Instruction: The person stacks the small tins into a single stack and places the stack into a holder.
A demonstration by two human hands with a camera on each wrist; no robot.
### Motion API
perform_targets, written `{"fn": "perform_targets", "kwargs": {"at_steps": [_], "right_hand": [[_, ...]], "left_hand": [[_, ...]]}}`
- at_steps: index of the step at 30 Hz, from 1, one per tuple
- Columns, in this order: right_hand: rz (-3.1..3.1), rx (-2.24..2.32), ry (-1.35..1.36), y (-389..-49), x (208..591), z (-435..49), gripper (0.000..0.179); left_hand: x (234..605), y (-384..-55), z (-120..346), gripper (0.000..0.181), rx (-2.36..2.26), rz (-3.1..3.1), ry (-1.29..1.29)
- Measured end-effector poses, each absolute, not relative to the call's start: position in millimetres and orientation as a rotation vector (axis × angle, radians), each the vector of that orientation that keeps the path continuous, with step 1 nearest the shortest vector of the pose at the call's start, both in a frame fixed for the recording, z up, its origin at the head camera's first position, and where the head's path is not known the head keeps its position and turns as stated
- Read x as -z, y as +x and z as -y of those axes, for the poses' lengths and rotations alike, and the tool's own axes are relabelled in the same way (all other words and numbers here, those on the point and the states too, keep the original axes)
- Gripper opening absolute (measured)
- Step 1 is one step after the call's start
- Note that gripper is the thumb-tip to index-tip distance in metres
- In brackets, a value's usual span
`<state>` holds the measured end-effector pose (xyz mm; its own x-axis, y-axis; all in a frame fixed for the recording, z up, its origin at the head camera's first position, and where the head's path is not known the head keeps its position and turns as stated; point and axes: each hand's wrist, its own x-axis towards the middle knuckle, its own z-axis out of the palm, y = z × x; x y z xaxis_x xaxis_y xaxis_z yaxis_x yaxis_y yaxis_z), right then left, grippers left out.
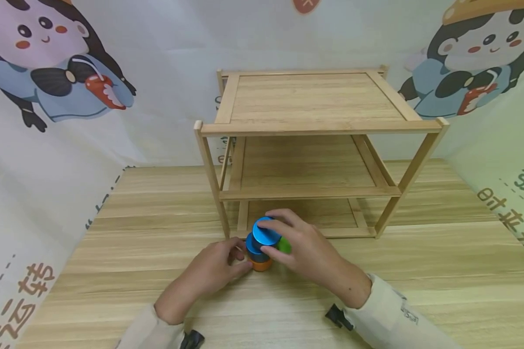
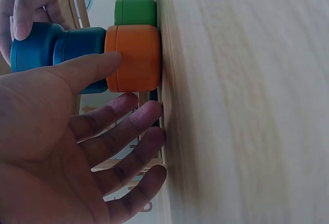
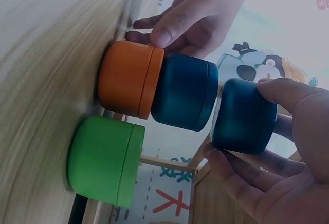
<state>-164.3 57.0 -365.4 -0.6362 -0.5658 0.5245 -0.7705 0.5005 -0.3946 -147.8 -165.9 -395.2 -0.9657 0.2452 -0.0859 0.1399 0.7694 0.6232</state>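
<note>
A small orange canister [image 1: 261, 266] stands on the table, with a blue canister [image 3: 185, 91] stacked on it. My right hand [image 1: 311, 252] pinches a second blue canister [image 3: 244, 116] by its sides, just above the stack and slightly off to the right. A narrow gap shows between the two blue ones in the right wrist view. Beside the orange canister, a green canister [image 3: 105, 160] stands on the table, partly hidden by my right hand in the head view. My left hand [image 1: 214, 266] touches the orange canister with its thumb; its other fingers are loosely extended near the stack.
A three-tier wooden shelf [image 1: 314, 127] stands right behind the canisters, its front lower bar close to them. Light wood-grain table [image 1: 135, 242] spreads to both sides. A white printed backdrop [image 1: 170, 87] encloses the back and sides.
</note>
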Motion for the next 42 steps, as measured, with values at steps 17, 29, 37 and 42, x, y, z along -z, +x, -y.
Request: {"fn": "perform_targets", "kwargs": {"at_steps": [17,29,37,42], "right_hand": [[2.428,-0.892,1.136,-164.9,369.2,-54.3,0.043],[2.424,-0.880,1.167,-166.7,373.3,-53.6,0.044],[2.449,-0.891,1.170,-166.5,375.2,-52.6,0.043],[2.457,-0.886,1.168,-166.3,376.0,-52.3,0.044]], "left_hand": [[396.2,-146.8,166.5,0.026,-0.962,-2.814,0.330],[398.2,-148.7,167.5,0.031,-0.953,-2.820,0.357],[398.5,-149.0,167.4,0.030,-0.952,-2.826,0.356],[398.5,-148.9,167.4,0.030,-0.957,-2.827,0.359]]}}
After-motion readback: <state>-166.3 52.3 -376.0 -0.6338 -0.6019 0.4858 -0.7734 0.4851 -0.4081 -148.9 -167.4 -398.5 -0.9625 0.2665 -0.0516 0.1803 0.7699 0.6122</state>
